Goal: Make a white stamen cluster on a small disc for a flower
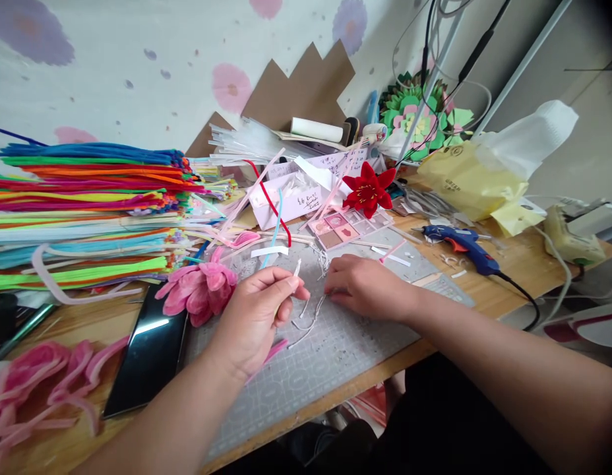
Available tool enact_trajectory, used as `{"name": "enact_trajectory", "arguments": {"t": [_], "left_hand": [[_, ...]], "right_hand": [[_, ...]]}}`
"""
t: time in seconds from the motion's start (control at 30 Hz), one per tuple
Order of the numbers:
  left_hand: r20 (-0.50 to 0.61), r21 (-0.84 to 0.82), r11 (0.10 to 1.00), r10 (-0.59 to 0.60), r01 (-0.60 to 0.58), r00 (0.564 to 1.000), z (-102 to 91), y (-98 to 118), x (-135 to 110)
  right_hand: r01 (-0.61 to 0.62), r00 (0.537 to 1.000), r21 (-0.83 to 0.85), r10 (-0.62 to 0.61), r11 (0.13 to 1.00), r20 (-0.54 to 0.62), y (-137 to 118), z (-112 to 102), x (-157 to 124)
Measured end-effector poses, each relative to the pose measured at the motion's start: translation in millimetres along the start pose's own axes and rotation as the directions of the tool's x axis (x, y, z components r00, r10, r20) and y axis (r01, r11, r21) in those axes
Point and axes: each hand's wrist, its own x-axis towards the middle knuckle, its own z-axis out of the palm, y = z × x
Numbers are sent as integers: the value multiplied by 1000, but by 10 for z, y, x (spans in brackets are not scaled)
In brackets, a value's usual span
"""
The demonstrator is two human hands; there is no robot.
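My left hand [266,300] is closed, thumb and fingers pinching a small white thread-like bundle [297,267] whose tip sticks up. To the right, my right hand [358,284] rests low over the grey cutting mat [336,369] with its fingers curled down. White strings [313,320] lie loose on the mat between the hands, and some reach the right fingertips. What those fingertips hold, if anything, is hidden. A pink fuzzy flower [202,290] sits just left of my left hand. Behind my right hand lies a palette of pink and brown powders [338,231].
Coloured pipe cleaners [88,211] are stacked at the left. A black phone [150,349] lies beside the mat, with pink fuzzy strips [43,389] further left. A red flower [368,189] lies over the palette. A blue glue gun [464,247] and a yellow bag [464,178] are at the right.
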Motion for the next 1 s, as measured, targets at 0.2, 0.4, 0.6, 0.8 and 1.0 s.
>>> {"name": "enact_trajectory", "arguments": {"t": [0.2, 0.4, 0.6, 0.8, 1.0], "left_hand": [[4, -3, 1000, -16, 16, 1000, -8, -21, 9], [18, 70, 998, -4, 2, 1000, -30, -64, 16], [74, 193, 981, -7, -8, 997, -26, -110, 12], [108, 232, 972, -70, 44, 992, -5, -93, -19], [172, 232, 970, -109, 68, 979, -24, -93, -19]], "right_hand": [[2, 997, -91, 5, 996, 76, -79, 69, 72], [15, 990, -31, -11, 999, 138, -122, -112, -16], [-81, 994, 258, 59, 963, 92, -191, -255, -72], [-81, 992, 621, 126, 780, -29, -177, -197, 0], [-52, 991, 646, 118, 762, -59, -158, -192, 33]]}}
